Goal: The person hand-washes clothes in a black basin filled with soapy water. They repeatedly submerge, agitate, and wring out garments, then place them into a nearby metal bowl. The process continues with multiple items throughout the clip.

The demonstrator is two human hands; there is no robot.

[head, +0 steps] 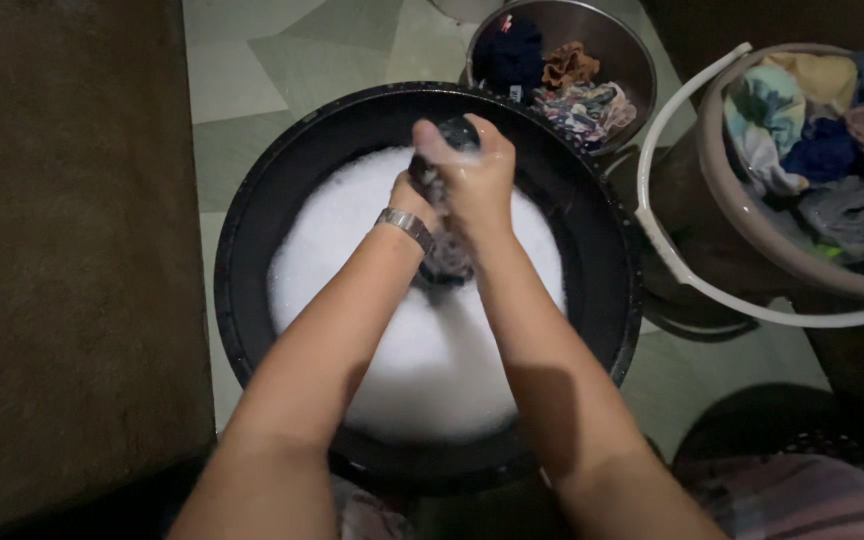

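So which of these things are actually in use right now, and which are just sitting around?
In use:
- dark garment, gripped by left hand and right hand
- black basin full of suds

Lying about:
- metal bowl of mixed clothes
- bucket of clothes with white handle
- tiled floor

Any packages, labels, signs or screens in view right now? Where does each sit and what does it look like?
No packages, signs or screens show.
Small label tag: pale, rectangular, on the dark blue garment in the metal bowl beyond the black basin; too small to read.
Both hands, left hand and right hand, grip a dark wet cloth over the suds.
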